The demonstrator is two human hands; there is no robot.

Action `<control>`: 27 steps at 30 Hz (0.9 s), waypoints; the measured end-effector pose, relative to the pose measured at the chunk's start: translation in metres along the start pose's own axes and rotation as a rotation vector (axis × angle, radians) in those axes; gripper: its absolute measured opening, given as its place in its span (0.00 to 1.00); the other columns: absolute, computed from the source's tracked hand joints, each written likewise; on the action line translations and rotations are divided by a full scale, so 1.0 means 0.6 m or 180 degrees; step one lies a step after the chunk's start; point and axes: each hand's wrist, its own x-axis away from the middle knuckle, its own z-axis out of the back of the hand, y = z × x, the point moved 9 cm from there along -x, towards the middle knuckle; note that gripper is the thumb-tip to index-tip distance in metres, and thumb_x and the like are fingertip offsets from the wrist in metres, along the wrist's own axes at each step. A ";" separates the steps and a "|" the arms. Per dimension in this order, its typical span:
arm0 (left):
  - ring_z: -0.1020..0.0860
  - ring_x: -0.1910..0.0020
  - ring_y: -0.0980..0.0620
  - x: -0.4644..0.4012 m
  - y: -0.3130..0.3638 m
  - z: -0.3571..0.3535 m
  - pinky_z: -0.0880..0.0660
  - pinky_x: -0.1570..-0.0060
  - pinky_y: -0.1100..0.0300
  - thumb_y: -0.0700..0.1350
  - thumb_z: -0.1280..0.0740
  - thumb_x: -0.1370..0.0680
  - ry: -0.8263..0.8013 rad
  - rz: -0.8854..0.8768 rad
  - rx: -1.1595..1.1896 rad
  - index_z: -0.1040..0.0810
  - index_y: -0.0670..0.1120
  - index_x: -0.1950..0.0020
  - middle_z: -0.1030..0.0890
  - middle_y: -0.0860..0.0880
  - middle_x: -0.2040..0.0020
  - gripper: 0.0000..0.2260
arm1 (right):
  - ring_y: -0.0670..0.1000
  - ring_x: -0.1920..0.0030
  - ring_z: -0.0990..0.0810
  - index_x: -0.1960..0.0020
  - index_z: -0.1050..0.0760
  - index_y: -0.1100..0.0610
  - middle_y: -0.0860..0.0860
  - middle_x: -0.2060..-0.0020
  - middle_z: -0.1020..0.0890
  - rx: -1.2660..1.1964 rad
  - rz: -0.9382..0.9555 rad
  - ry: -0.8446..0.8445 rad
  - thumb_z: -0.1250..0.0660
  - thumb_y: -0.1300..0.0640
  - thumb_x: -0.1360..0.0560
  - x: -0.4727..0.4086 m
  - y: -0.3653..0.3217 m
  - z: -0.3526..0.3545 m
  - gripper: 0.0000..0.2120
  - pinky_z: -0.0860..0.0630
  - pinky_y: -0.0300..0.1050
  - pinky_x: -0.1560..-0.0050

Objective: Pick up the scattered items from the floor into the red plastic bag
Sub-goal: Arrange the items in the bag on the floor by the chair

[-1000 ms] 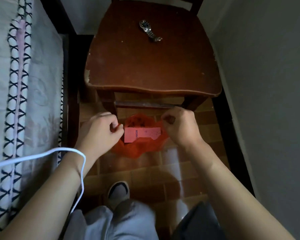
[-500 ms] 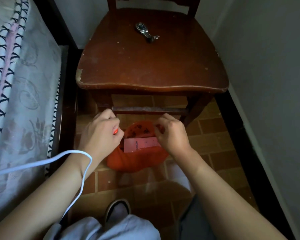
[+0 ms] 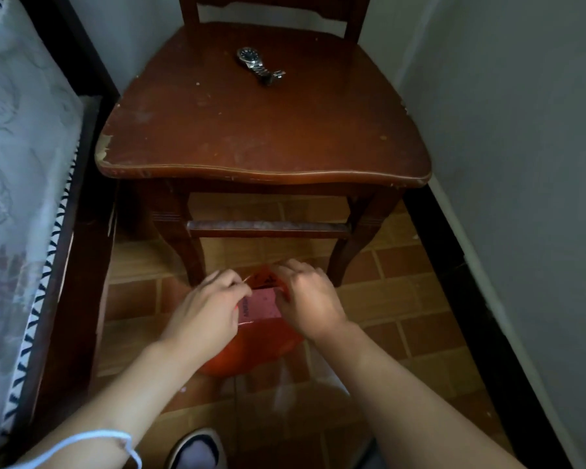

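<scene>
Beside the bed (image 3: 21, 184), a person crouches over the tiled floor (image 3: 403, 299) before a wooden chair (image 3: 264, 130). The left hand (image 3: 205, 311) pinches the red plastic bag (image 3: 251, 350) at its rim, apparently holding its mouth open around a pink packet (image 3: 261, 308); the right hand (image 3: 310, 299), fingers curled, grips the opposite rim.

Pink card (image 3: 261, 306) in red bag (image 3: 251, 350) has dark print, too blurry to read; no other text.
</scene>
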 end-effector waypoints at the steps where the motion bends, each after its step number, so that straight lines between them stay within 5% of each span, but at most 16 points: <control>1: 0.25 0.34 0.52 0.003 -0.004 -0.018 0.22 0.38 0.55 0.39 0.34 0.20 -0.0072 0.0023 -0.0040 0.18 0.50 0.34 0.23 0.54 0.36 0.16 | 0.54 0.30 0.26 0.24 0.29 0.51 0.49 0.29 0.24 0.0041 -0.0009 -0.0144 0.35 0.57 0.24 -0.002 0.003 -0.011 0.28 0.28 0.55 0.35; 7: 0.42 0.17 0.45 0.033 -0.029 -0.117 0.43 0.19 0.45 0.55 0.34 0.19 -0.0573 0.0287 -0.0611 0.28 0.48 0.22 0.33 0.46 0.19 0.26 | 0.53 0.17 0.51 0.16 0.50 0.52 0.49 0.16 0.46 0.0282 -0.0021 -0.1066 0.34 0.55 0.21 0.024 0.015 -0.078 0.39 0.45 0.65 0.21; 13: 0.56 0.15 0.43 0.041 -0.064 -0.135 0.54 0.18 0.39 0.66 0.32 0.22 -0.0876 0.0649 -0.0916 0.46 0.47 0.15 0.50 0.47 0.14 0.44 | 0.53 0.16 0.56 0.16 0.56 0.49 0.48 0.16 0.55 0.0577 0.0119 -0.1567 0.29 0.48 0.23 0.024 0.037 -0.141 0.46 0.50 0.64 0.21; 18: 0.59 0.16 0.41 0.057 -0.110 -0.149 0.53 0.20 0.35 0.72 0.31 0.28 -0.1097 0.1127 -0.0897 0.55 0.45 0.15 0.58 0.45 0.14 0.55 | 0.56 0.19 0.42 0.17 0.47 0.50 0.52 0.19 0.41 0.0748 -0.0219 -0.1787 0.34 0.36 0.24 0.038 0.093 -0.168 0.42 0.38 0.64 0.24; 21: 0.57 0.16 0.41 0.053 -0.125 -0.143 0.51 0.20 0.35 0.76 0.36 0.28 -0.0996 0.1354 -0.0720 0.52 0.45 0.15 0.56 0.46 0.14 0.54 | 0.55 0.27 0.28 0.25 0.33 0.50 0.52 0.28 0.27 0.0617 -0.0517 -0.1969 0.35 0.43 0.21 0.048 0.110 -0.144 0.28 0.30 0.61 0.29; 25: 0.48 0.16 0.42 0.042 -0.117 -0.118 0.44 0.21 0.37 0.72 0.41 0.21 -0.0591 0.1414 -0.0615 0.39 0.46 0.17 0.45 0.46 0.15 0.41 | 0.49 0.55 0.14 0.50 0.19 0.49 0.47 0.56 0.15 -0.0396 -0.0861 -0.1238 0.29 0.53 0.26 0.021 0.108 -0.082 0.04 0.15 0.51 0.49; 27: 0.42 0.18 0.43 0.034 -0.103 -0.098 0.40 0.22 0.39 0.66 0.39 0.19 -0.0173 0.1151 -0.0664 0.30 0.48 0.22 0.38 0.47 0.17 0.32 | 0.46 0.58 0.16 0.53 0.19 0.48 0.45 0.59 0.15 -0.0447 -0.0941 -0.0600 0.25 0.50 0.27 0.011 0.100 -0.024 0.05 0.15 0.50 0.52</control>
